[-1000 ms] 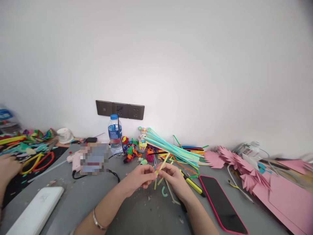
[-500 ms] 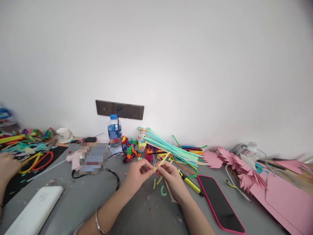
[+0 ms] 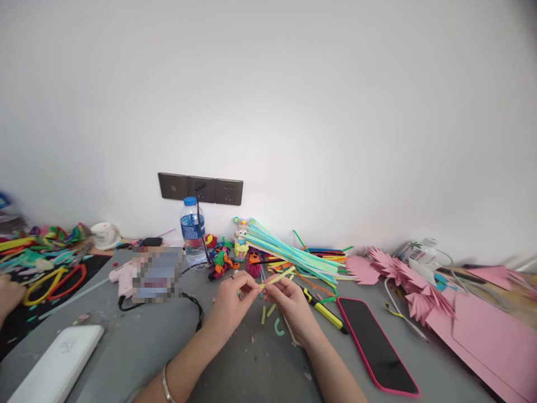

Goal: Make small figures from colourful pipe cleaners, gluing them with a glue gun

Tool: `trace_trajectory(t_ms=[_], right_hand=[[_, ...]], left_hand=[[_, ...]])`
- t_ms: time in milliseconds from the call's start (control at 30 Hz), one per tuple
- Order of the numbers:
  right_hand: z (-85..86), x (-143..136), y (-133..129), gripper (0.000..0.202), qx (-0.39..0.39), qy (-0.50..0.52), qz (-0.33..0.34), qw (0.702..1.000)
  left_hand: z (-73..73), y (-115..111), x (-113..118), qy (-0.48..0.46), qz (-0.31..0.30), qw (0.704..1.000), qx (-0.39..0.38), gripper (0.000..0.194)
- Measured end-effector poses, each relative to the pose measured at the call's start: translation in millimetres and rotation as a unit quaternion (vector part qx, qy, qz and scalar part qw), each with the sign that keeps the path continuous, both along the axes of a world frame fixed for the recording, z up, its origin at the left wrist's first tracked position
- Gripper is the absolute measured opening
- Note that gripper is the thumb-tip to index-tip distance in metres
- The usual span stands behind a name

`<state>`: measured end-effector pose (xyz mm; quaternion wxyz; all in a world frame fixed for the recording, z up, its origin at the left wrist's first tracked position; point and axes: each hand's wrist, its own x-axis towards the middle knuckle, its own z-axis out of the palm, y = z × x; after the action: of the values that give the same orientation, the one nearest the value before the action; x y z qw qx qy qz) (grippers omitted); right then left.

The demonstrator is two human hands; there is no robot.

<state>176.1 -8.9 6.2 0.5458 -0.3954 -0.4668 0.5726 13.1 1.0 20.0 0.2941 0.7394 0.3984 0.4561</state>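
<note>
Both forearms reach toward twelve o'clock; left hand (image 3: 235,299) and right hand (image 3: 288,302) meet, fingertips pinching a yellow strip (image 3: 282,276).

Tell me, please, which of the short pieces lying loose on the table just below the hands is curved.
It is the mint-green piece, bent into a C; the left yellow piece and the right yellow piece are both straight.

L hand (image 3: 235,305) & R hand (image 3: 291,308) pinch yellow strip (image 3: 280,277) btwn fingertips, above grey table (image 3: 251,369). Phone (image 3: 377,347) & cutter (image 3: 326,313) to R; bottle (image 3: 193,232) upright nr wall (image 3: 293,112), sockets (image 3: 200,189) on wall; pink paper (image 3: 495,336) far R.
</note>
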Motion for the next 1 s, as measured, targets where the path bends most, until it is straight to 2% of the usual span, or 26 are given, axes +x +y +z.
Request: trace_trajectory(t_ms=[233,367,533,667,733,833,900,1000], right_hand=[[3.8,-0.9,-2.2,0.028,-0.059,0.057,0.029,0.996],[4.3,1.1,-2.2,0.029,-0.065,0.056,0.028,0.996],[3.0,0.8,-1.1,0.031,-0.051,0.031,0.005,0.998],[1.4,1.0,0.1,0.029,0.035,-0.063,-0.054,0.996],[2.0,2.5,-0.8,0.024,0.119,-0.146,-0.111,0.976],[4.4,4.7,-4.2,0.015,0.251,-0.256,-0.176,0.917],[5.7,5.0,-6.7,0.010,0.311,-0.297,-0.191,0.883],[5.7,4.1,-9.2,0.008,0.354,-0.332,-0.186,0.854]], left_hand=[[0.1,-2.5,1.8,0.027,-0.004,0.996,0.083,0.020],[-2.4,-0.9,-0.3,0.031,-0.012,0.995,0.094,0.018],[-1.1,-0.5,-2.4,0.049,-0.002,0.997,0.057,0.014],[2.0,-2.9,0.0,-0.006,0.004,1.000,-0.026,0.010],[1.3,-2.8,2.2,-0.049,0.004,0.994,-0.095,0.017],[-2.4,-1.5,6.4,-0.125,-0.024,0.969,-0.211,0.032],[-4.0,-1.6,9.5,-0.175,-0.058,0.943,-0.278,0.041],[-2.6,-4.3,13.6,-0.261,-0.098,0.896,-0.346,0.045]])
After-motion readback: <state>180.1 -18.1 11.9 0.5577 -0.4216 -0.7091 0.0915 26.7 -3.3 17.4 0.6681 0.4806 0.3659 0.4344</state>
